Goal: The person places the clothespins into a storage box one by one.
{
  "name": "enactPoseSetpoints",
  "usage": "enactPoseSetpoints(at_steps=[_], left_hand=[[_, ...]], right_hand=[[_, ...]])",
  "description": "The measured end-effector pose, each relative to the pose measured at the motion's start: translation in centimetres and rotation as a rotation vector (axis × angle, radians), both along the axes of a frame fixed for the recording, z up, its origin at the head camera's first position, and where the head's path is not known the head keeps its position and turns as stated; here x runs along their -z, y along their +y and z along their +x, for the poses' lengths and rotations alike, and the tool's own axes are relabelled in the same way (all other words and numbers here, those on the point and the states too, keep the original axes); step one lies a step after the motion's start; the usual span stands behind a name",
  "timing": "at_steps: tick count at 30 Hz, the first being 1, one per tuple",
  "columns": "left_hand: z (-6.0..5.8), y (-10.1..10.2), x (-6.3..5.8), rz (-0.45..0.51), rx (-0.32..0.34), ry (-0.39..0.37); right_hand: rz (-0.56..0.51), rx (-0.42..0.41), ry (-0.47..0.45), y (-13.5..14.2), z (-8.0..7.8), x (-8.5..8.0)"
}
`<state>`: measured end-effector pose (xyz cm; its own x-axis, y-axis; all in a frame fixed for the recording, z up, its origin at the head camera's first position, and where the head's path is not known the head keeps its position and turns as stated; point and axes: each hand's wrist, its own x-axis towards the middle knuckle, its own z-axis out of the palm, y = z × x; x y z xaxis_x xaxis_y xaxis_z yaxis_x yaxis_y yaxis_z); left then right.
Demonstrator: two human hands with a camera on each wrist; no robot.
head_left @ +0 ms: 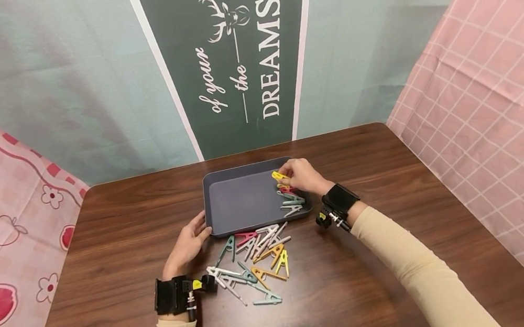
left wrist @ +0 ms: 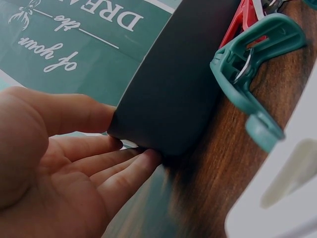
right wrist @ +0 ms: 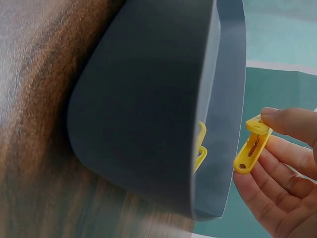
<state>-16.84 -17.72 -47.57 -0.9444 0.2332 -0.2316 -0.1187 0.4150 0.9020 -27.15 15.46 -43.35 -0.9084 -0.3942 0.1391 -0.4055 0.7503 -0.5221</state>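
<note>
My right hand (head_left: 305,176) pinches one yellow clothespin (head_left: 278,175) over the right end of the single grey tray (head_left: 242,207); only the right wrist view shows me its metal spring. I count at least four clothespins (head_left: 292,199) lying in the tray beneath. My left hand (head_left: 189,247) grips the near left corner, and its own wrist view reveals fingertips against the corner's lower edge. Nearer me, the table (head_left: 370,258) carries one red clothespin (head_left: 244,238), one loose yellow one, two orange ones, and overlapping teal and pale ones I can't count surely.

Perhaps a booth: table (head_left: 358,280), cloth hangings (head_left: 94,95)
</note>
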Motion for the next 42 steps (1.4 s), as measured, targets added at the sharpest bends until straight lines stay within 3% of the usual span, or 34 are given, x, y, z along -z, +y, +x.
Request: enactPoseSetpoints(at_steps=[21, 35, 42], left_hand=[[-0.2, 0.0, 0.0, 0.039, 0.002, -0.006], [-0.1, 0.0, 0.2, 0.060, -0.011, -0.020], [0.0, 0.1, 0.1, 0.059, -0.012, -0.025]], right_hand=[[0.058, 0.076, -0.045, 0.1, -1.2, 0.2], [0.137, 0.067, -0.007, 0.0, -2.3, 1.0], [0.170, 0.086, -0.049, -0.1, -2.8, 0.8]])
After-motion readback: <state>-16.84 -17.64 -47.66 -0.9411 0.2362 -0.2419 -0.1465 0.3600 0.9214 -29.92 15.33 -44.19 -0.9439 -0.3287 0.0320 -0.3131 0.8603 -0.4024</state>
